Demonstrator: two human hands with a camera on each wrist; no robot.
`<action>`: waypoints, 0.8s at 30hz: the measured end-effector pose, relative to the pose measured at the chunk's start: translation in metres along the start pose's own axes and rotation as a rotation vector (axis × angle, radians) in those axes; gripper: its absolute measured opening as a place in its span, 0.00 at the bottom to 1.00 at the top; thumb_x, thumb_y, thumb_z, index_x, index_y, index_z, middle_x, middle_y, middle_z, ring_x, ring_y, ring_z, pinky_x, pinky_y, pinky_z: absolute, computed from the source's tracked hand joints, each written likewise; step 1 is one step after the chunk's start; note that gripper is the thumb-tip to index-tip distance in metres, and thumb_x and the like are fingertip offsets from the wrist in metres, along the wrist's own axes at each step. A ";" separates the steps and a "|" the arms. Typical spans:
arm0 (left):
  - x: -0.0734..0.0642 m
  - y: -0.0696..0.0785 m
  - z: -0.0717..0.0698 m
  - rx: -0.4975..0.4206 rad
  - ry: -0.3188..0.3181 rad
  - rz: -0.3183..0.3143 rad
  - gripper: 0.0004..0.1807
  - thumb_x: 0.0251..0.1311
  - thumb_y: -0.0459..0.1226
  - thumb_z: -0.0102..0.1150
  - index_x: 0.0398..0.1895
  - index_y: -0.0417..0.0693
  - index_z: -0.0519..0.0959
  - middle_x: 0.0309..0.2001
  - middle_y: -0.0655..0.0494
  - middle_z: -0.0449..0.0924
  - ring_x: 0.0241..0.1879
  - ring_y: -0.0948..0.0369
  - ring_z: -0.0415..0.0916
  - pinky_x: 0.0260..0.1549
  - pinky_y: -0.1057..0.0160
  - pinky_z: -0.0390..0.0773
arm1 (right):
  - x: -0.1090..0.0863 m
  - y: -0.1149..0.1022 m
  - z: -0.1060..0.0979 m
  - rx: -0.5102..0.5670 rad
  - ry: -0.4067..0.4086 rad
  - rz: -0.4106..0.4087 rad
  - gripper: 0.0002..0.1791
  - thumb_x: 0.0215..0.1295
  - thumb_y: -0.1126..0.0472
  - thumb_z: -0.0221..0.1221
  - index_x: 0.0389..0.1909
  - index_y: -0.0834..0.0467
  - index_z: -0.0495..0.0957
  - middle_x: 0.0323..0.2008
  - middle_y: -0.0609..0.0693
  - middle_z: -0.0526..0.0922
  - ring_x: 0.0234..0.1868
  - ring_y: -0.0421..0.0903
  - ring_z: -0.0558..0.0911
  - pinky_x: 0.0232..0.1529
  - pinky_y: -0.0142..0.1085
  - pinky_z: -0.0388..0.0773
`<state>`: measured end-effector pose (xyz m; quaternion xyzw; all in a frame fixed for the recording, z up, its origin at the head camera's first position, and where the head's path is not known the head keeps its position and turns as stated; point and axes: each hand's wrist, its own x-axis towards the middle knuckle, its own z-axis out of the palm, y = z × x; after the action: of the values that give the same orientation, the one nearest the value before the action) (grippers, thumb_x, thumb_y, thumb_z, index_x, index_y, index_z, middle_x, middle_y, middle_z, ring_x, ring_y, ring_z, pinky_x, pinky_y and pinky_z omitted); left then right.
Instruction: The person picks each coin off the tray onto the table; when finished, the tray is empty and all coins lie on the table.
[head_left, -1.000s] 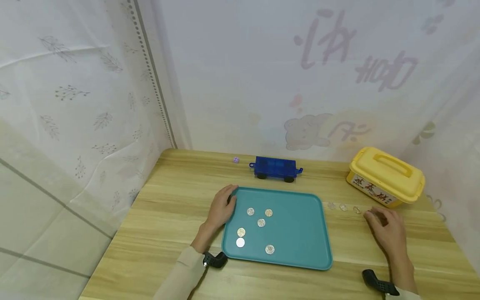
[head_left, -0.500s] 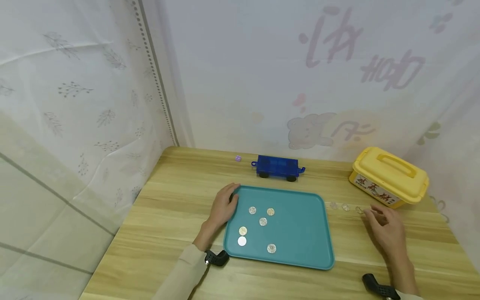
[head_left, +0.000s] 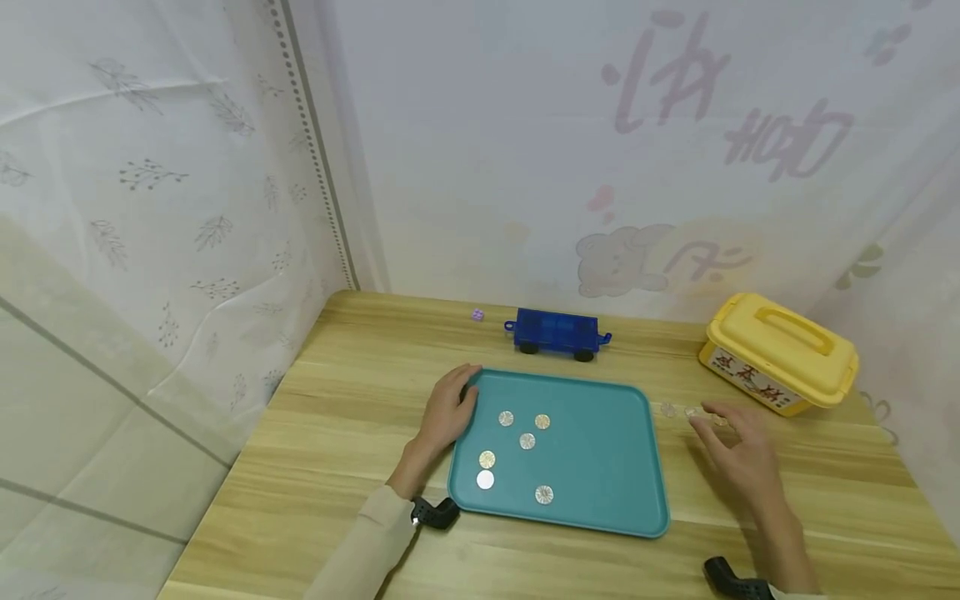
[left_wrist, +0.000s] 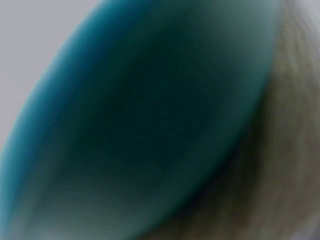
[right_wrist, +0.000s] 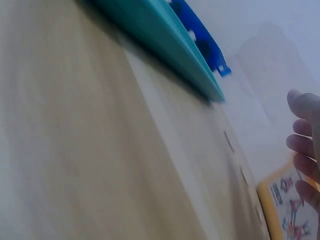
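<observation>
A teal tray [head_left: 600, 467] lies on the wooden table with several round coin-like discs on it, some silver, some gold [head_left: 487, 459], one glaring white [head_left: 485, 479]. My left hand [head_left: 444, 412] holds the tray's left rim near its far corner; the left wrist view is mostly blurred tray wall [left_wrist: 150, 125]. Right of the tray, three more discs [head_left: 667, 410] lie in a row on the table. Over the row's right part hovers my right hand [head_left: 738, 446], thumb and index finger apart. Nothing shows between its fingers in the right wrist view, where the fingers [right_wrist: 302, 145] hang loosely bent.
Behind the tray stands a blue toy wagon [head_left: 557, 332] with black wheels. A small purple brick [head_left: 477, 315] lies to its left. At the back right is a yellow lidded box [head_left: 780, 354] with a handle. Patterned curtains [head_left: 465, 167] close off the table's back and sides.
My right hand has shifted left along the row of discs, from beside its right end to over it. The left hand and the discs stay in place; the head view has shifted slightly.
</observation>
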<state>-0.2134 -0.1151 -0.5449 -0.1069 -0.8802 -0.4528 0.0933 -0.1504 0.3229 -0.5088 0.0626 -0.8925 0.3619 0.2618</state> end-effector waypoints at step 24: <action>0.002 0.001 -0.001 0.004 -0.013 -0.013 0.21 0.71 0.35 0.51 0.66 0.44 0.74 0.68 0.44 0.73 0.72 0.48 0.65 0.73 0.46 0.63 | -0.023 -0.073 0.077 -0.018 -0.345 -0.201 0.18 0.56 0.58 0.72 0.47 0.55 0.85 0.46 0.46 0.85 0.51 0.45 0.77 0.50 0.45 0.78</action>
<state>-0.2151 -0.1157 -0.5432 -0.1039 -0.8824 -0.4511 0.0847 -0.1411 0.2156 -0.5226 0.2102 -0.9166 0.3097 0.1403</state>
